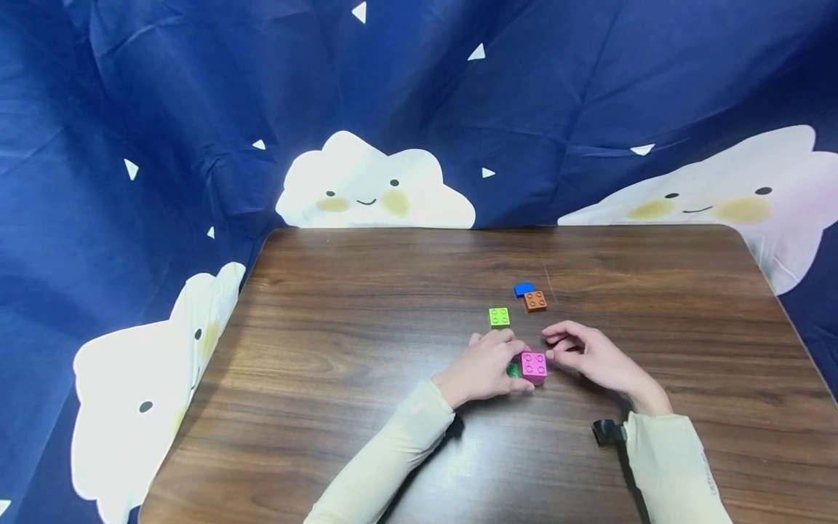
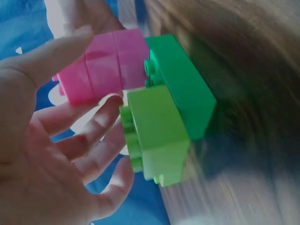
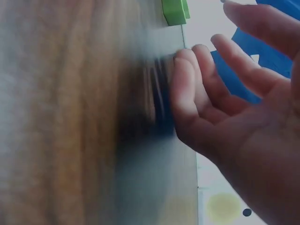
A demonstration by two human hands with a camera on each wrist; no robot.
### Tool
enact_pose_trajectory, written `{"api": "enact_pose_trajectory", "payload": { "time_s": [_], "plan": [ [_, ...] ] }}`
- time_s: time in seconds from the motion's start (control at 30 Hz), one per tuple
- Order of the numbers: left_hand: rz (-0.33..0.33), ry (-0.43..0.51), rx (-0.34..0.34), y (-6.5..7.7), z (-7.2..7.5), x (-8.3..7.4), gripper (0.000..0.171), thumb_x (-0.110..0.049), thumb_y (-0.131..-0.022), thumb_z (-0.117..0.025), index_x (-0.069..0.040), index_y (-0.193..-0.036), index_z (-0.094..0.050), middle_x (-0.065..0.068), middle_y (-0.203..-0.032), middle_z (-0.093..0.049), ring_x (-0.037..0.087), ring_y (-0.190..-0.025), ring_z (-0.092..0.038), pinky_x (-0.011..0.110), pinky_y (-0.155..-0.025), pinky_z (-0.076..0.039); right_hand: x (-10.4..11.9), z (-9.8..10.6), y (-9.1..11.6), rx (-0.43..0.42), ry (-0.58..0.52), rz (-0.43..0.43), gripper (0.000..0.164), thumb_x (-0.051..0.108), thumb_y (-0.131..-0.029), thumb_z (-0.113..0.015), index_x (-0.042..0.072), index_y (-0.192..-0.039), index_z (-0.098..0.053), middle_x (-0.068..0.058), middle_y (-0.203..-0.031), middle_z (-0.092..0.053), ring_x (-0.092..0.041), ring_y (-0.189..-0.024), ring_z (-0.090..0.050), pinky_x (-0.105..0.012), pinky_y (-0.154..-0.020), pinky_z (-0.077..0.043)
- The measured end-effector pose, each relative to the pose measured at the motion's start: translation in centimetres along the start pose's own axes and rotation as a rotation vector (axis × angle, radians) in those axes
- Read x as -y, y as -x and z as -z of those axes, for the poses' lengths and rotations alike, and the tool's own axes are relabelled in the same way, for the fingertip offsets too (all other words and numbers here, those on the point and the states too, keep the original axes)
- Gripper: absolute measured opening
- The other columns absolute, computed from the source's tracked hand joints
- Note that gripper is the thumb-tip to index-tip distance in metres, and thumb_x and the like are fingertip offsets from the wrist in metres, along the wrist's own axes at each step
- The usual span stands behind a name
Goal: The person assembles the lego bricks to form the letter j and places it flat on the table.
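Observation:
My left hand [image 1: 487, 366] holds a stack of pink toy building bricks [image 1: 534, 368], the thumb on the near side and fingers on the far side. In the left wrist view the pink stack [image 2: 105, 65] shows three layers and stands at one end of a dark green brick [image 2: 187, 84]. A light green brick [image 2: 159, 129] overlaps the dark green one in that view, close to the fingertips. Just right of the pink stack is my right hand [image 1: 599, 360], its fingers loosely bent with nothing between them.
Beyond the left hand sits a light green brick [image 1: 499, 317]. An orange-brown brick [image 1: 535, 300] and a blue brick [image 1: 523, 289] lie farther back on the wooden table [image 1: 353, 313]. A blue curtain [image 1: 393, 87] with cloud prints hangs behind the table.

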State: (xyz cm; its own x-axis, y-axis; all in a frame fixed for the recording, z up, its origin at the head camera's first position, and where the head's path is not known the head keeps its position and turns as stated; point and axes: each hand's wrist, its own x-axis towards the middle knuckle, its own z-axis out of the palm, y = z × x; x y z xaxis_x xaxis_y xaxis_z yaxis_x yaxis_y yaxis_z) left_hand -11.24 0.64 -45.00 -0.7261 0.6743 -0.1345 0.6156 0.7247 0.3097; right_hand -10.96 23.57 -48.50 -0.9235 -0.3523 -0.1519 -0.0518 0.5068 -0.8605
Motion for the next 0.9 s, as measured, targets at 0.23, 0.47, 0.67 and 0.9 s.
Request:
{"api": "enact_pose_trajectory", "payload": {
  "time_s": [0.23,0.47,0.67,0.9],
  "plan": [
    [0.074,0.113,0.006,1.4,-0.2,1.9,0.059,-0.049,-0.079,-0.074,-0.020,-0.128,-0.060,-0.005,-0.120,-0.059,0.013,-0.111,-0.053,0.027,-0.089,-0.038,0.0,0.1,-2.0,-0.139,0.101,0.006,0.040,0.020,-0.090,-0.067,0.000,-0.124,-0.057,-0.018,-0.110,-0.064,-0.017,-0.092,-0.060,-0.024,-0.076,-0.048],
    [0.075,0.207,-0.003,2.5,-0.9,3.6,0.056,-0.039,-0.078,-0.078,-0.015,-0.126,-0.061,-0.001,-0.118,-0.059,0.014,-0.111,-0.054,0.028,-0.101,-0.042,-0.2,0.1,-3.9,-0.214,0.162,-0.005,0.045,0.019,-0.090,-0.066,0.000,-0.129,-0.052,-0.024,-0.124,-0.053,-0.034,-0.104,-0.056,-0.044,-0.089,-0.042],
    [0.070,0.219,-0.017,2.7,-1.7,4.1,0.054,-0.035,-0.078,-0.079,-0.014,-0.125,-0.062,0.000,-0.116,-0.060,0.014,-0.107,-0.054,0.026,-0.096,-0.044,-0.2,0.1,-5.3,-0.217,0.190,0.030,0.051,0.014,-0.088,-0.067,0.001,-0.134,-0.049,-0.025,-0.126,-0.047,-0.034,-0.103,-0.052,-0.042,-0.088,-0.040],
    [0.043,0.194,-0.027,2.6,-2.2,4.4,0.049,-0.032,-0.080,-0.077,-0.014,-0.123,-0.063,0.000,-0.114,-0.063,0.013,-0.105,-0.057,0.024,-0.095,-0.044,0.1,0.3,-5.9,-0.180,0.210,0.033,0.056,0.012,-0.087,-0.068,0.002,-0.137,-0.046,-0.025,-0.126,-0.049,-0.034,-0.101,-0.052,-0.040,-0.085,-0.039]
  ]
}}
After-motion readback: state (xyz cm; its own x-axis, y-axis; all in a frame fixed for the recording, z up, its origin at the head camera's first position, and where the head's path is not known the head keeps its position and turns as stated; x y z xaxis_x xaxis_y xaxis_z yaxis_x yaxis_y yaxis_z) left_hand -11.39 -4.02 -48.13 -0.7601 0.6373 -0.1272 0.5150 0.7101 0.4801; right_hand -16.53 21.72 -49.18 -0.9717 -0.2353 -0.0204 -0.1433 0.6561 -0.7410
